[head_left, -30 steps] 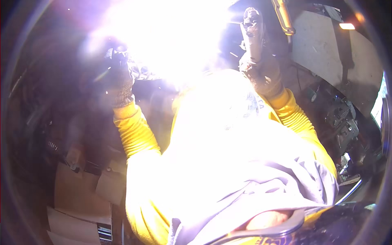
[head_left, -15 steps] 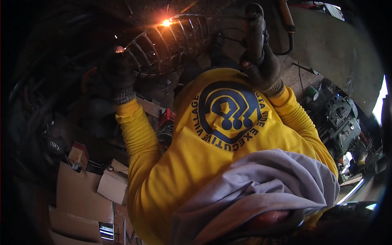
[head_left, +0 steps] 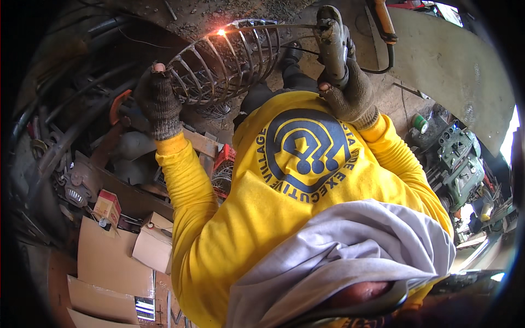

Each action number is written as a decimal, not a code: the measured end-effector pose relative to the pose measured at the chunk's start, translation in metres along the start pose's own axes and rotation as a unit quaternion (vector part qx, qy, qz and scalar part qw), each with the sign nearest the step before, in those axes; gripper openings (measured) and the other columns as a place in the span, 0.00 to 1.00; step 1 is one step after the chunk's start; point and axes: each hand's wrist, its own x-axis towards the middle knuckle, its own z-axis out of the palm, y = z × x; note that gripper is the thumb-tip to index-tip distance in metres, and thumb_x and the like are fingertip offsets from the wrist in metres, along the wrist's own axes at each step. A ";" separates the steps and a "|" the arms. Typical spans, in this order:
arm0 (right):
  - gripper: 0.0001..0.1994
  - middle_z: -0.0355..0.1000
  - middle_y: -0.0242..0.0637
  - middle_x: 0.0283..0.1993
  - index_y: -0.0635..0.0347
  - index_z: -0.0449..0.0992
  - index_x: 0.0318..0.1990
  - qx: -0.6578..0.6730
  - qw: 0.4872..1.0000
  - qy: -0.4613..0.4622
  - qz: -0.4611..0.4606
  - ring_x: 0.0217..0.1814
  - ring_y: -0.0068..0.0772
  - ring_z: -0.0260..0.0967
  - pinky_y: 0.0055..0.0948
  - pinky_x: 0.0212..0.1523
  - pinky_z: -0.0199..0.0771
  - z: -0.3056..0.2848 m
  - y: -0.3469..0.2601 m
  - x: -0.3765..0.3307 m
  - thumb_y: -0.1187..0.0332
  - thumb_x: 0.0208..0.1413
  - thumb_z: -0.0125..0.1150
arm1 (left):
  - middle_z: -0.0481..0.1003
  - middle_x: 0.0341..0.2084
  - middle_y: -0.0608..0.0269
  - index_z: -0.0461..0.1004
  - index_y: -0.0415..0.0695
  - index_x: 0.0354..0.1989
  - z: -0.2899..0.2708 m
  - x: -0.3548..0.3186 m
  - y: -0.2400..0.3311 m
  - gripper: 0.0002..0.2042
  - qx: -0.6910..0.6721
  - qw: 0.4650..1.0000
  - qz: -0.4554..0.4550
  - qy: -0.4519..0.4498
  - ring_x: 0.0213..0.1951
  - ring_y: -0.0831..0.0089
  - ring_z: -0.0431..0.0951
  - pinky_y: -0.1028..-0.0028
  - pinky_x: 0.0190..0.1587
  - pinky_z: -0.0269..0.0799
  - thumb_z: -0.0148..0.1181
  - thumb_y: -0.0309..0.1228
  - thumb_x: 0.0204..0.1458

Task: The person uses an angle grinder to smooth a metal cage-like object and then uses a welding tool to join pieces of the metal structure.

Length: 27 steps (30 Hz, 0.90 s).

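A curved cage of metal bars point(head_left: 233, 65) is in front of me, its ribs joined along a long upper rod. At its left end my left hand point(head_left: 158, 104), in a dark knit glove with a bare thumb tip, is closed on the frame; the fingers underneath are hidden. My right hand point(head_left: 353, 95), gloved alike, is wrapped round a worn grey welding electrode holder point(head_left: 338, 49). From the holder a thin welding rod point(head_left: 279, 26) reaches left to the cage's upper edge. A small orange glow point(head_left: 221, 33) burns where the two meet.
An orange-handled tool point(head_left: 383, 22) with a black cable hangs at upper right, beside a large sheet point(head_left: 454, 71). A green machine part point(head_left: 459, 164) stands at right. Cardboard point(head_left: 112, 257), boxes point(head_left: 153, 243) and scrap metal crowd the left. Dark debris point(head_left: 219, 11) litters the far floor.
The bright flare at the rod's tip has shrunk to a small glow, and the whole scene looks lighter. Both hands have stayed nearly in place.
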 end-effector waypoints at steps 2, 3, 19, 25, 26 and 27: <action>0.22 0.74 0.32 0.32 0.67 0.67 0.53 -0.023 1.000 -0.006 -0.009 0.32 0.24 0.70 0.24 0.38 0.71 0.000 0.003 -0.001 0.65 0.55 0.64 | 0.75 0.23 0.64 0.76 0.36 0.30 -0.009 0.004 -0.015 0.21 0.214 0.961 0.170 -0.035 0.28 0.76 0.71 0.71 0.33 0.67 0.60 0.46 0.56; 0.27 0.76 0.48 0.37 0.63 0.71 0.50 0.020 0.999 -0.002 0.028 0.40 0.50 0.77 0.37 0.40 0.76 0.000 0.004 -0.001 0.54 0.48 0.70 | 0.76 0.24 0.63 0.76 0.35 0.31 -0.009 0.004 -0.015 0.21 0.199 0.964 0.174 -0.023 0.29 0.75 0.72 0.71 0.34 0.67 0.61 0.46 0.55; 0.27 0.77 0.47 0.37 0.65 0.69 0.53 0.060 0.997 -0.011 0.043 0.38 0.41 0.78 0.30 0.38 0.75 0.000 -0.003 0.005 0.57 0.50 0.68 | 0.76 0.24 0.64 0.75 0.35 0.30 -0.001 -0.001 -0.005 0.23 0.015 1.000 -0.013 -0.002 0.29 0.75 0.72 0.71 0.34 0.68 0.60 0.48 0.55; 0.20 0.76 0.37 0.40 0.62 0.72 0.49 0.283 0.942 -0.052 0.172 0.31 0.28 0.74 0.19 0.33 0.71 -0.006 -0.015 0.016 0.58 0.56 0.62 | 0.77 0.25 0.62 0.77 0.37 0.32 0.003 -0.003 -0.016 0.22 0.039 0.999 -0.001 0.013 0.29 0.72 0.74 0.72 0.35 0.69 0.57 0.49 0.57; 0.20 0.76 0.37 0.40 0.62 0.72 0.49 0.282 0.942 -0.052 0.171 0.31 0.28 0.74 0.19 0.33 0.71 -0.004 -0.010 0.016 0.58 0.56 0.62 | 0.77 0.25 0.62 0.77 0.37 0.32 0.004 -0.003 -0.018 0.22 0.029 0.999 -0.004 0.017 0.29 0.72 0.74 0.72 0.35 0.69 0.56 0.48 0.57; 0.20 0.75 0.37 0.41 0.62 0.72 0.49 0.249 0.958 -0.044 0.133 0.33 0.30 0.74 0.22 0.35 0.71 -0.002 -0.001 0.014 0.59 0.55 0.63 | 0.77 0.25 0.62 0.77 0.38 0.32 0.003 -0.002 -0.017 0.21 0.061 0.998 0.001 -0.002 0.29 0.71 0.74 0.72 0.35 0.69 0.55 0.47 0.58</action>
